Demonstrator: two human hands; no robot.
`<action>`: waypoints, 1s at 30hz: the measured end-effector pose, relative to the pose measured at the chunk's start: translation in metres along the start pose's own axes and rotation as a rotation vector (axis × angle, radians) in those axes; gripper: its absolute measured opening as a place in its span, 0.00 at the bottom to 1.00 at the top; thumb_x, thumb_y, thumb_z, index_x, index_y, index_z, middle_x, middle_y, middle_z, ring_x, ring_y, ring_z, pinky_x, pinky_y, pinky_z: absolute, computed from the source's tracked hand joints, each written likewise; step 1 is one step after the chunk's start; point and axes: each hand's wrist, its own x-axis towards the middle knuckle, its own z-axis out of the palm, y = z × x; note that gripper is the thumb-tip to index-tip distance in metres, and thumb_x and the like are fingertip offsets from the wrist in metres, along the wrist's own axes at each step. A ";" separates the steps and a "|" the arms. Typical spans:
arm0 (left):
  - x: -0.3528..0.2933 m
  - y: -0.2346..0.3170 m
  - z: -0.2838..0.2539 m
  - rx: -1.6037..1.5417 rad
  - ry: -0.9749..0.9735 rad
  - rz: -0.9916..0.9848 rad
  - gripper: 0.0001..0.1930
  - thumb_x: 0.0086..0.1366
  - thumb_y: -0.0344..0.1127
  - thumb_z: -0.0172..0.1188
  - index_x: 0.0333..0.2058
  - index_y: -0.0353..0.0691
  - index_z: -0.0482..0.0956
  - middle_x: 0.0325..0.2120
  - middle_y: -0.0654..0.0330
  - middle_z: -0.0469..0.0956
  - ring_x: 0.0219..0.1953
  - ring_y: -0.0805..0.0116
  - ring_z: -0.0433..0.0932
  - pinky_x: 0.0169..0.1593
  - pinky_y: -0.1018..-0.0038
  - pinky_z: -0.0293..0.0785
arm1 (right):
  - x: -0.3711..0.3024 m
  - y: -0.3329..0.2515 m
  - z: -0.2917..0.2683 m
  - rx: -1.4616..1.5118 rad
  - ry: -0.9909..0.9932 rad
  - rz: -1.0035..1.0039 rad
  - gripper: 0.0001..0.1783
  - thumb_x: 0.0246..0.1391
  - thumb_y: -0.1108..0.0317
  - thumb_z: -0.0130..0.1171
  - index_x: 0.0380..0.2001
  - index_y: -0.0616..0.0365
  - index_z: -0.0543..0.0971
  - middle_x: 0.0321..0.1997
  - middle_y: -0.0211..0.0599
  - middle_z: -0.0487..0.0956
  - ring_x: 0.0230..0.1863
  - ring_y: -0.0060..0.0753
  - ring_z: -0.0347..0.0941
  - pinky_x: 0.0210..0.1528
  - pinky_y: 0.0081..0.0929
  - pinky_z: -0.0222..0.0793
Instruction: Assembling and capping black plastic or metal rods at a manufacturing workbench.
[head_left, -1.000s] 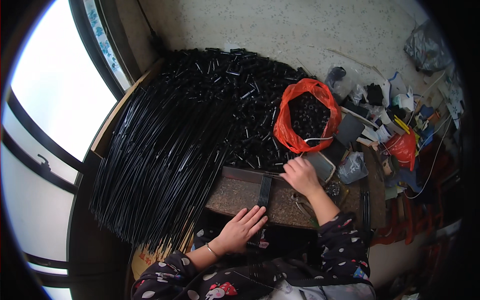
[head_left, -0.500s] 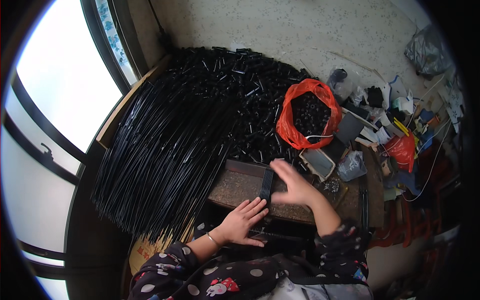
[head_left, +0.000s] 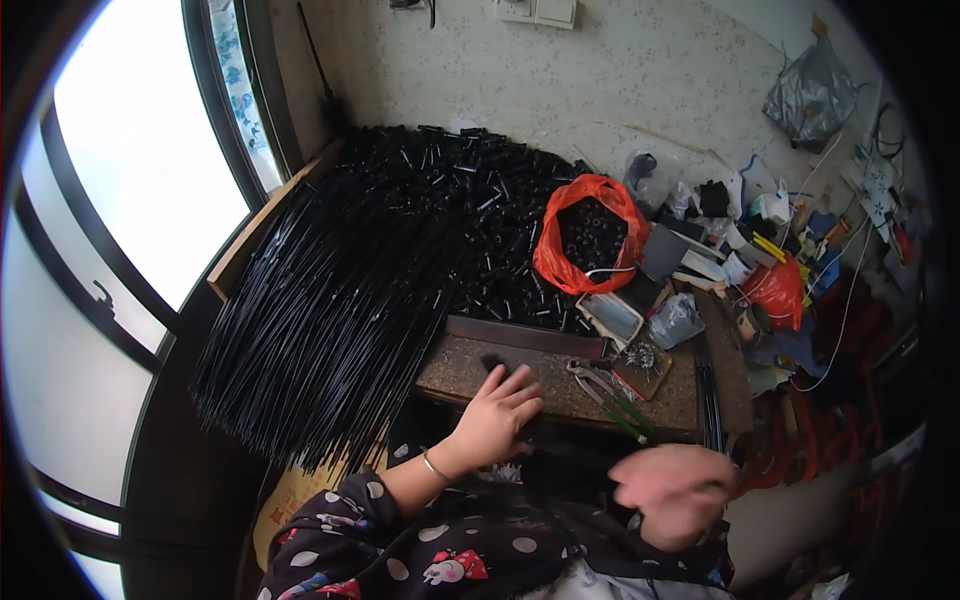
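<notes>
My left hand (head_left: 492,418) is at the front edge of the speckled worktable (head_left: 455,372), its fingers close together and curled. A dark blurred end (head_left: 493,360) shows just past its fingertips; what the hand holds is mostly hidden. Lower and to the right, off the table's front edge, my right hand (head_left: 675,488) is smeared by motion, so its fingers and anything in them do not show clearly. Pliers with green handles (head_left: 612,402) lie on the table between the two hands. A brown metal bar (head_left: 525,335) runs along behind the left hand.
Many thin black rods (head_left: 310,330) fan over the left side. Behind lie heaped black tubular pieces (head_left: 480,190). A red plastic bag (head_left: 548,255) holds small dark parts; near it are a tray (head_left: 612,318) and small metal parts (head_left: 643,360). Clutter crowds the right.
The row of black rods between my hands on the tabletop no longer shows there. My right hand has swung down and right off the table, uncovering the pliers. The view has shifted.
</notes>
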 end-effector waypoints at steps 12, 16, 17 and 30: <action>0.037 0.010 -0.027 -1.178 0.737 -0.504 0.14 0.65 0.38 0.49 0.23 0.37 0.71 0.17 0.65 0.70 0.19 0.78 0.65 0.24 0.80 0.61 | -0.054 0.113 0.017 -0.267 -0.313 0.736 0.25 0.61 0.53 0.40 0.49 0.63 0.70 0.50 0.43 0.73 0.48 0.32 0.72 0.51 0.31 0.66; 0.045 -0.002 -0.013 -1.785 1.158 -0.401 0.14 0.67 0.44 0.45 0.26 0.43 0.64 0.17 0.67 0.58 0.22 0.73 0.58 0.37 0.72 0.64 | -0.053 0.157 0.028 0.501 0.187 1.203 0.39 0.57 0.37 0.28 0.49 0.63 0.69 0.45 0.42 0.75 0.47 0.37 0.72 0.51 0.35 0.68; 0.051 0.002 -0.003 -1.889 1.177 -0.328 0.14 0.67 0.45 0.44 0.26 0.43 0.64 0.19 0.66 0.60 0.25 0.71 0.60 0.40 0.70 0.64 | -0.038 0.159 0.019 0.490 0.499 1.126 0.37 0.58 0.39 0.30 0.50 0.64 0.67 0.47 0.43 0.74 0.46 0.38 0.72 0.50 0.36 0.68; 0.041 0.039 -0.070 -0.787 0.484 0.324 0.20 0.56 0.43 0.57 0.38 0.30 0.75 0.31 0.51 0.77 0.37 0.58 0.76 0.42 0.68 0.71 | 0.024 0.107 -0.031 -0.120 0.437 0.051 0.14 0.62 0.61 0.41 0.37 0.62 0.68 0.22 0.35 0.72 0.22 0.25 0.69 0.28 0.25 0.67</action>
